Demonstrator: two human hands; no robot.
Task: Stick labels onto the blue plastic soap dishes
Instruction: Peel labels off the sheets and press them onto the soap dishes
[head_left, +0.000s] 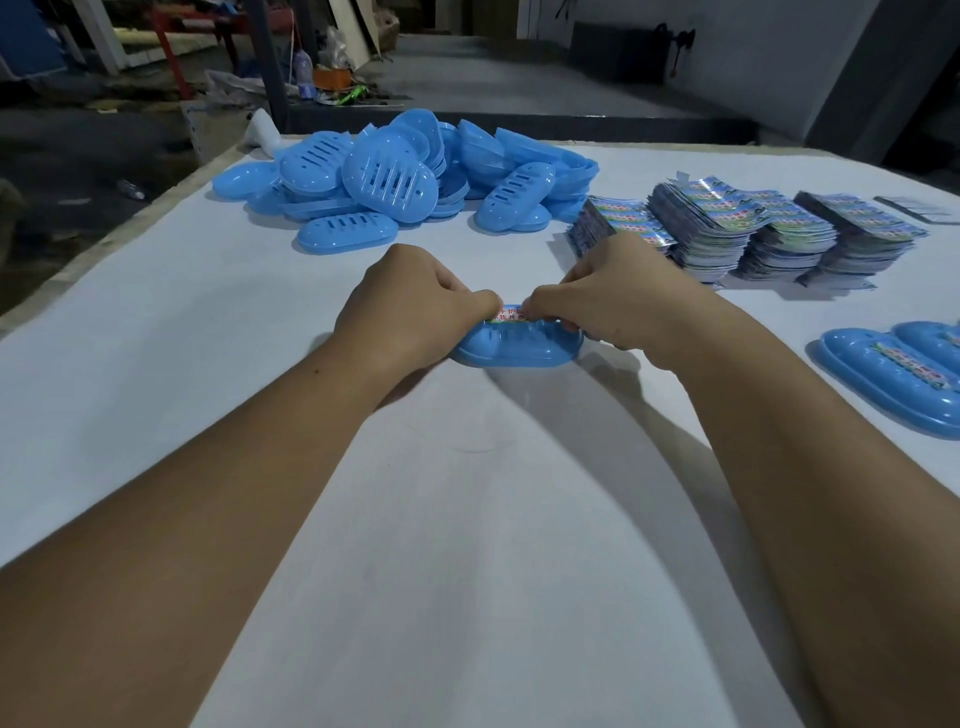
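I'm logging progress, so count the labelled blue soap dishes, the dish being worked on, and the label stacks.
Finished blue plastic soap dishes with labels, at the right edge: 2 visible
Blue plastic soap dish in both hands: 1
Stacks of printed labels: about 4
Total: about 7; the unlabelled blue dish pile is uncountable.

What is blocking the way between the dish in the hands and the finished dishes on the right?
Nothing visible. The dish, held by the left hand and right hand, has bare white table between it and the labelled dishes.
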